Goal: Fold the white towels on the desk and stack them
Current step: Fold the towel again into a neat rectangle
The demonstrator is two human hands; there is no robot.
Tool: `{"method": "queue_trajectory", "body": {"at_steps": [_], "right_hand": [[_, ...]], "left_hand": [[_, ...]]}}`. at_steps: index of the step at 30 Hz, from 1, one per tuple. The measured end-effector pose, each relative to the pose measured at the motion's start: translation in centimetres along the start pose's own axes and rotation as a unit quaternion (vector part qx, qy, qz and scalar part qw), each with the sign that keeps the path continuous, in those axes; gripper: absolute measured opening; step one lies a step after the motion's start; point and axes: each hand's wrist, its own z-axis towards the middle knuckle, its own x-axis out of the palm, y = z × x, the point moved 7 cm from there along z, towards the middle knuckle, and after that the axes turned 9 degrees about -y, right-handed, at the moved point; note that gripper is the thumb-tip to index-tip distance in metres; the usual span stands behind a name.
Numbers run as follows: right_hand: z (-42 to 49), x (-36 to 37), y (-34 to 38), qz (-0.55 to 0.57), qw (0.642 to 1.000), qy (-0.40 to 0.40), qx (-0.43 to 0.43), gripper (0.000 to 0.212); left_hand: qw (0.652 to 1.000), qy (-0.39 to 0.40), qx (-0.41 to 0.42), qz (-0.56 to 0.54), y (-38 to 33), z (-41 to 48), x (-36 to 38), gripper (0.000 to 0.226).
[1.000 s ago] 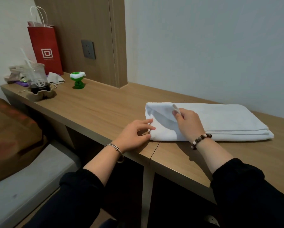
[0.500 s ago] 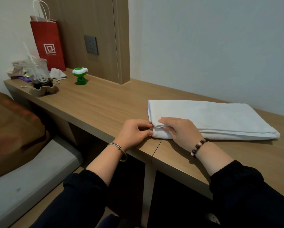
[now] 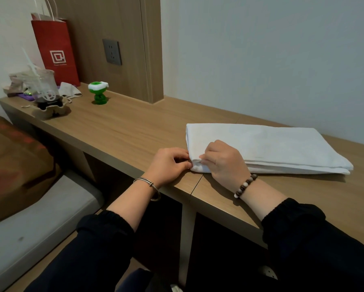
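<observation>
Two hands meet at the near left corner of the towel, which lies folded in flat layers on the desk, its long side running off to the right and its near edge close to the desk's front lip. The right hand sits on top of that corner with fingers curled down, pinching the upper layer of cloth. The left hand is on the bare wood just beside it, fingers curled in tight, thumb and fingertips touching the corner's edge; I cannot tell whether it really has hold of any cloth. A bead bracelet circles the right wrist, a thin bangle the left, both above dark sleeves. Well apart, at the far left end of the desk, stand a red bag, a clear cup in a cardboard tray, and a small green toy. A grey socket is set in the wood panel behind.
</observation>
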Motion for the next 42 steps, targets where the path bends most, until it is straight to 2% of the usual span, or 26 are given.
{"method": "queue_trajectory", "body": {"at_steps": [3, 7, 10, 12, 14, 17, 19, 27, 30, 35, 38, 42], "right_hand": [[-0.2, 0.3, -0.4, 0.015, 0.999, 0.016, 0.027, 0.001], [-1.2, 0.1, -2.4, 0.027, 0.995, 0.020, 0.096, 0.014], [-2.1, -0.9, -4.0, 0.026, 0.990, 0.013, 0.135, 0.015], [-2.7, -1.6, -5.2, 0.025, 0.987, 0.014, 0.158, 0.014], [-3.2, -2.0, -6.2, 0.023, 0.984, 0.019, 0.178, 0.013], [-3.7, -2.1, -6.9, 0.019, 0.980, 0.028, 0.194, 0.012], [-3.9, -2.1, -7.2, 0.013, 0.979, 0.030, 0.199, 0.013], [-5.1, -4.1, -8.9, -0.077, 0.982, 0.050, 0.166, 0.011], [-5.6, -5.2, -10.2, -0.122, 0.973, 0.074, 0.181, 0.014], [-5.1, -6.6, -9.2, -0.150, 0.980, 0.009, 0.132, 0.023], [-6.0, -5.8, -10.7, -0.156, 0.971, 0.051, 0.175, 0.019], [-7.4, -6.9, -13.2, -0.161, 0.959, 0.031, 0.230, 0.020]], "left_hand": [[1.000, -0.003, -0.005, -0.003, 0.0, -0.1, -0.1, 0.018], [1.000, 0.001, -0.015, -0.008, 0.1, -0.2, -0.1, 0.021], [1.000, -0.015, -0.019, -0.013, 0.1, -0.3, -0.5, 0.020], [0.998, -0.060, 0.027, -0.018, -1.0, -0.3, -1.2, 0.021], [0.988, -0.087, 0.125, 0.031, -2.9, -0.5, -1.3, 0.023], [0.957, -0.028, 0.251, 0.144, -5.7, -0.7, 1.0, 0.029], [0.941, 0.006, 0.282, 0.187, -6.5, -0.7, 2.3, 0.022], [0.962, 0.007, 0.230, 0.148, -6.1, -0.2, 3.1, 0.008], [0.965, 0.012, 0.219, 0.143, -5.8, -0.2, 3.3, 0.006], [0.962, 0.032, 0.222, 0.153, -5.8, 0.0, 3.4, 0.008], [0.960, 0.043, 0.227, 0.157, -5.8, 0.0, 3.4, 0.008], [0.960, 0.048, 0.219, 0.170, -5.3, 0.4, 3.0, 0.008]]}}
